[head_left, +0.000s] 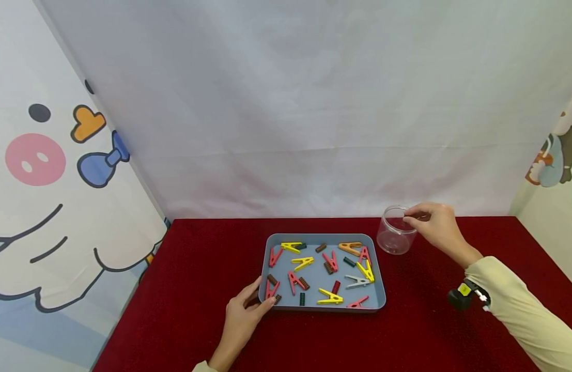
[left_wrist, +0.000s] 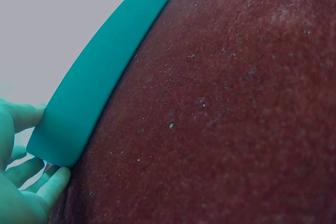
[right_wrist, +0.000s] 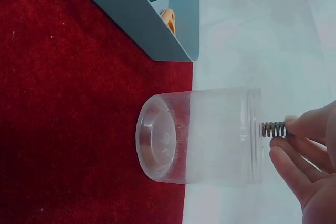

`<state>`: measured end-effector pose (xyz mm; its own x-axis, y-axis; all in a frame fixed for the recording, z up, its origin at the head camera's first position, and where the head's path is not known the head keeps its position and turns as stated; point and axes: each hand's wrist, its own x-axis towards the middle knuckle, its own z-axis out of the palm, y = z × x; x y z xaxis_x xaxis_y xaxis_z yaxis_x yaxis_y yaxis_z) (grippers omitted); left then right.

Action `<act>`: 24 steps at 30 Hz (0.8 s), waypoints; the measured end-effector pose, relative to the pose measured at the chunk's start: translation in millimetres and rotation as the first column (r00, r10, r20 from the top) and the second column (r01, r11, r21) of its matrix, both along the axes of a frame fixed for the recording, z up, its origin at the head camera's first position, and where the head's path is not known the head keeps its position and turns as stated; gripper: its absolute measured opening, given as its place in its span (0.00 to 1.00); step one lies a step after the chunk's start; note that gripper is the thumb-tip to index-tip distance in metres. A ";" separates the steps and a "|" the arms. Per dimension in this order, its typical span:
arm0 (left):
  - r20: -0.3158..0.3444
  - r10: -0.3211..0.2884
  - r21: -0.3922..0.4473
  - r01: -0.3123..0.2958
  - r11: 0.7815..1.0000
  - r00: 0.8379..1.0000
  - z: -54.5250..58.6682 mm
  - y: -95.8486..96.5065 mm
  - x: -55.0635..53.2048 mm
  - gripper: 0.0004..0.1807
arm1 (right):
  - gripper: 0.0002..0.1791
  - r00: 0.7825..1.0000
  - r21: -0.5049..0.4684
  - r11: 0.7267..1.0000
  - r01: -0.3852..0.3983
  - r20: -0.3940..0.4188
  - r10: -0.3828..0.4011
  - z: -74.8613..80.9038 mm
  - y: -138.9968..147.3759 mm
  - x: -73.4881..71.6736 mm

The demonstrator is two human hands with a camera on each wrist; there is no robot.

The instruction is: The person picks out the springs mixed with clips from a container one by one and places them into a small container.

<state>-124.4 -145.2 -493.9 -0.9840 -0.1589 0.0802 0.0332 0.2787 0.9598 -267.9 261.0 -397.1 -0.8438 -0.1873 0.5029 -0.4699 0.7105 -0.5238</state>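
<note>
My right hand (head_left: 434, 225) pinches a small dark coil spring (right_wrist: 274, 129) between thumb and fingertips. The spring points at the mouth of a clear plastic jar (head_left: 395, 242), right at its rim in the right wrist view. The jar stands upright beside the right end of a blue-grey tray (head_left: 323, 308). At the tray's front left corner, my left hand (head_left: 241, 316) grips the wall, thumb and fingers on different sides of the corner. Scattered in the tray lie several red, yellow, orange and grey clips, such as a yellow clip (head_left: 330, 296), and several coil springs, including a red spring (head_left: 336, 287).
A dark red cloth (head_left: 197, 268) covers the table under the tray and jar. Behind the table's back edge hangs a pale curtain (head_left: 276, 129). A cartoon-printed panel (head_left: 58, 217) stands to the left, and another printed wall is on the right.
</note>
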 end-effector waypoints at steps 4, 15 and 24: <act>0.004 0.006 -0.005 -0.006 1.000 1.000 -0.3 -0.5 -0.4 0.34 | 0.05 1.000 0.004 1.000 -0.003 0.024 0.003 -3.1 -1.9 -3.4; 0.006 -0.018 -0.002 0.018 1.000 1.000 -0.9 -1.2 0.2 0.34 | 0.05 0.998 0.010 1.000 -0.011 0.061 0.010 -9.8 -0.2 -10.9; 0.001 -0.009 -0.001 0.009 1.000 1.000 -2.8 -1.9 -0.9 0.33 | 0.05 0.999 0.008 1.000 0.016 0.038 -0.017 -8.4 -0.1 -12.7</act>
<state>-125.3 -147.1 -496.7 -0.9855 -0.1497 0.0794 0.0349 0.2796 0.9595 -280.5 260.9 -405.6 -0.8653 -0.1771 0.4689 -0.4380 0.7220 -0.5356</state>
